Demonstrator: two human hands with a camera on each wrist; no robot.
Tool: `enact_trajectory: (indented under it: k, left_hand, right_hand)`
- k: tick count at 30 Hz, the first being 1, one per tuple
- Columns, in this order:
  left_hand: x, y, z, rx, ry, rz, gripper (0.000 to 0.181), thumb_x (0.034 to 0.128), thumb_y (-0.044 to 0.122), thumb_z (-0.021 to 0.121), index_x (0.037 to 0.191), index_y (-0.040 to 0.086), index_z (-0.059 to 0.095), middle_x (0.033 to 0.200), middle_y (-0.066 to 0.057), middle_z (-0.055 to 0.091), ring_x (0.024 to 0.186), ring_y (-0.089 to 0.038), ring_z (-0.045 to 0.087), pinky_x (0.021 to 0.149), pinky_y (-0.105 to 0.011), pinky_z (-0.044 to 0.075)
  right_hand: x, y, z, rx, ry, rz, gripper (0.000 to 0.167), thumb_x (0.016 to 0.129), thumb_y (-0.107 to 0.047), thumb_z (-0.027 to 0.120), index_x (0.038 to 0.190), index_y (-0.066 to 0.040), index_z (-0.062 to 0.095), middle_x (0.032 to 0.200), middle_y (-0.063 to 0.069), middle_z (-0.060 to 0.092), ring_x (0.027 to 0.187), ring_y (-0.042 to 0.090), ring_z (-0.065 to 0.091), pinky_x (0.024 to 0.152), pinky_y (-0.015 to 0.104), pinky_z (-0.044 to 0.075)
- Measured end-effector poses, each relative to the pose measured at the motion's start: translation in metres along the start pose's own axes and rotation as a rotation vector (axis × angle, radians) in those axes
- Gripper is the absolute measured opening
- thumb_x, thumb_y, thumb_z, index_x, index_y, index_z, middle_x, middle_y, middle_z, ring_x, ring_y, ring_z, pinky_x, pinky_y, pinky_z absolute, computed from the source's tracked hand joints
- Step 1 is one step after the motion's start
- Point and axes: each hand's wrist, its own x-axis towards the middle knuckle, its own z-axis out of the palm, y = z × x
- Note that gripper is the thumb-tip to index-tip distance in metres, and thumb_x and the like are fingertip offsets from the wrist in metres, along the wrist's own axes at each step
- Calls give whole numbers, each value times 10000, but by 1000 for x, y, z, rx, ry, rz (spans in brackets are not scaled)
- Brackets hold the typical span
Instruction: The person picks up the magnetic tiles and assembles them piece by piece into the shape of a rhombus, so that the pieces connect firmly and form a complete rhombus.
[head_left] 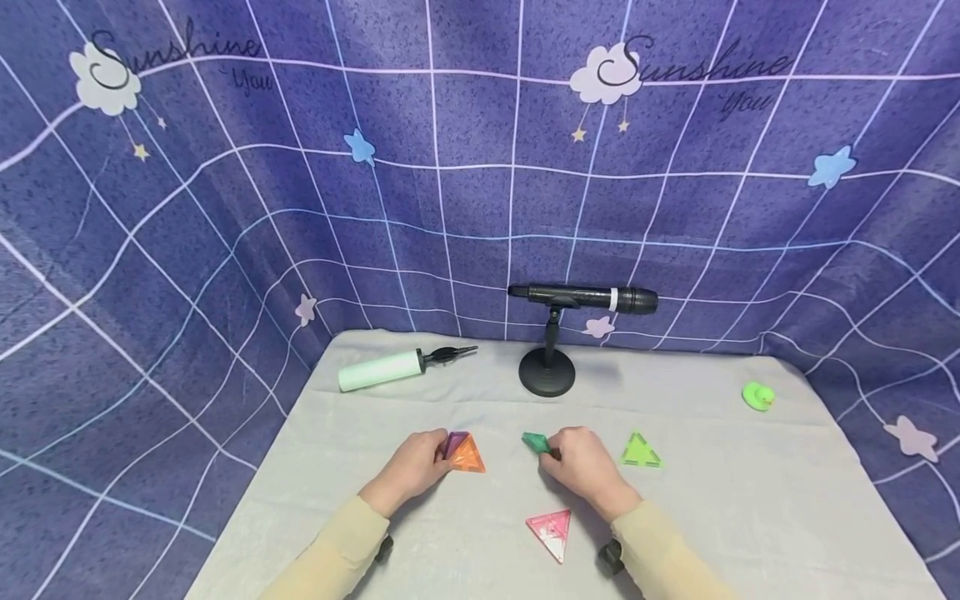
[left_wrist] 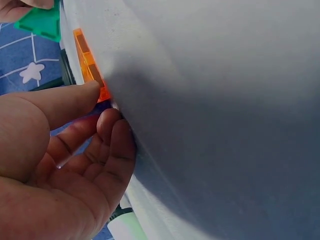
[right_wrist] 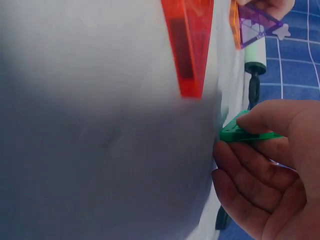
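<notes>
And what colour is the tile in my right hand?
Green; the tile shows best in the right wrist view.

Head view bright, evenly lit; pale tabletop (head_left: 720, 492) with only soft, faint shadows by the sleeves (head_left: 330, 546). Whitish glare on pink triangle (head_left: 551, 533). Curtain (head_left: 472, 196) lines bow; lens or folds, can't tell. Wrist views dimmer: tabletop bright at top, sinking to broad blue-grey shadow lower down. Left hand (left_wrist: 75, 175) and right hand (right_wrist: 272, 192) reasonably sharp. Light's direction uncertain.
</notes>
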Motion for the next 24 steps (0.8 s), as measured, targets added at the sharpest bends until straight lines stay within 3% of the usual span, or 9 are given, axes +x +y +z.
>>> enact_trajectory:
  k: [24]
  left_hand:
    - [1,-1,1,-9,-9,-16,274,892,78,808,794,81,552,633,71,438,575,-82,400,548,-278,334]
  right_hand:
    - [19,-40,29,50,1,-51,479,812,-149,789,500,-213,431,494,-149,334,499,56,314,481,256,305]
